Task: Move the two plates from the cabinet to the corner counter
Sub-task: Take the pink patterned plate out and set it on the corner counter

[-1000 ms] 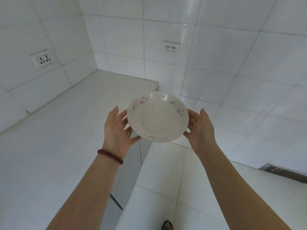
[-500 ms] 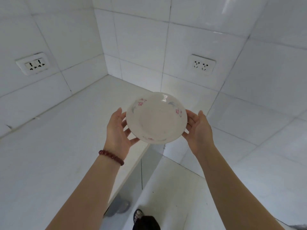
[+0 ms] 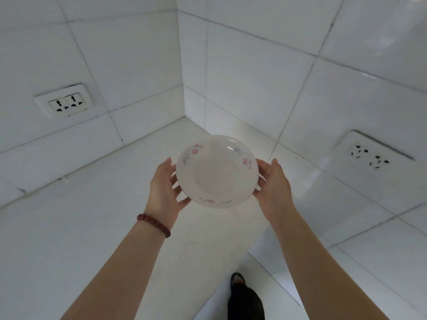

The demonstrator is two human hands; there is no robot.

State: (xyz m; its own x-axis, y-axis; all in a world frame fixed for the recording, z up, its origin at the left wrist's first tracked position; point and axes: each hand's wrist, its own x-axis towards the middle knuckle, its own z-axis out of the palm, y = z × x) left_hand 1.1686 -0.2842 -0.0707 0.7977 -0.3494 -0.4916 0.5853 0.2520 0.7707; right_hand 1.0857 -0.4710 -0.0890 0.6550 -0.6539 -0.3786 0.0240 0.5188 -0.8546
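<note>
A white plate (image 3: 217,174) with small pink and blue flowers on its rim is up in the air over the white corner counter (image 3: 92,215). My left hand (image 3: 165,188) holds its left edge, fingers spread beneath and thumb beside the rim. On the opposite edge my right hand (image 3: 275,185) holds it the same way. From above I see only one plate; whether a second lies under it cannot be told. A red bead bracelet (image 3: 153,225) sits on my left wrist.
White tiled walls meet in a corner (image 3: 182,100) behind the counter. One wall socket (image 3: 65,103) is on the left wall, another wall socket (image 3: 369,155) on the right. The counter's front edge runs near my dark shoe (image 3: 245,299) on the tiled floor.
I have stepped closer and turned toward the corner. The plate, held the same way in both hands, has moved from beyond the counter's edge to above its surface.
</note>
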